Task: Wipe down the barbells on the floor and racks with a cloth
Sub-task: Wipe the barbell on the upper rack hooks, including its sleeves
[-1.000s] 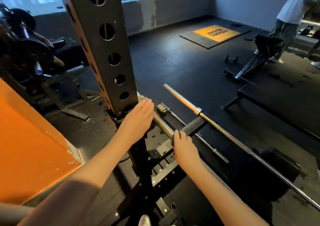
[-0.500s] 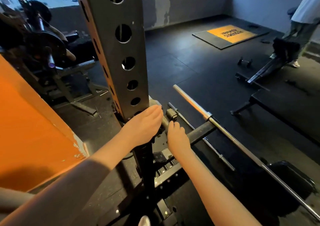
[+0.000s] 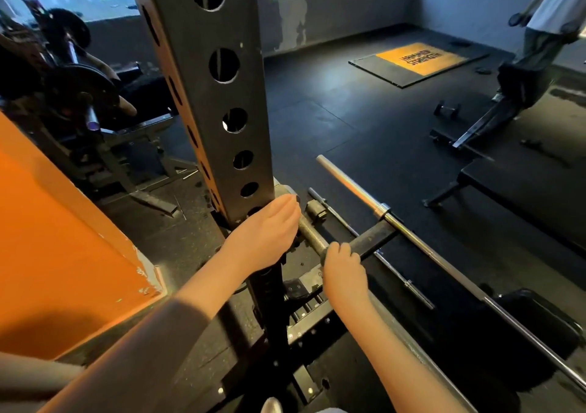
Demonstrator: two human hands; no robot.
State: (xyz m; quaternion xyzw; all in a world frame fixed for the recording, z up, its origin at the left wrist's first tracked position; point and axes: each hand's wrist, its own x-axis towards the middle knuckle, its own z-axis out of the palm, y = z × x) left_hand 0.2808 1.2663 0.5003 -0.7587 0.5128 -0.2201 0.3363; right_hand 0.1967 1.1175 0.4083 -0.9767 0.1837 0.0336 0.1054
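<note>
While no cloth shows in either hand, the knurled barbell (image 3: pixel 312 234) sits low at frame centre, just at the foot of the rack upright (image 3: pixel 215 95), 5 o'clock side. Left hand (image 3: pixel 264 238) lies flat, fingers straight and together, over the bar's far end against the upright. Right hand (image 3: pixel 344 270) has fingers curled over the shaft, clamped on it from above. Long axis runs about 11 o'clock to 5 o'clock; the far end points at 11, the near part is hidden under the right forearm. Judged: steel, rigid and heavy, no flex; knurling gives a sure grip, so wiping works best with a wrap-around hold slid along the shaft, the other hand steadying the end. A second barbell (image 3: pixel 350 183) lies on the floor (image 3: pixel 317 127) to 3 o'clock, nearly parallel, smooth sleeve pointing to 11; that sleeve is likely slicker and may roll. Whether the knurled one rests on the rack base or the floor I cannot tell.
</note>
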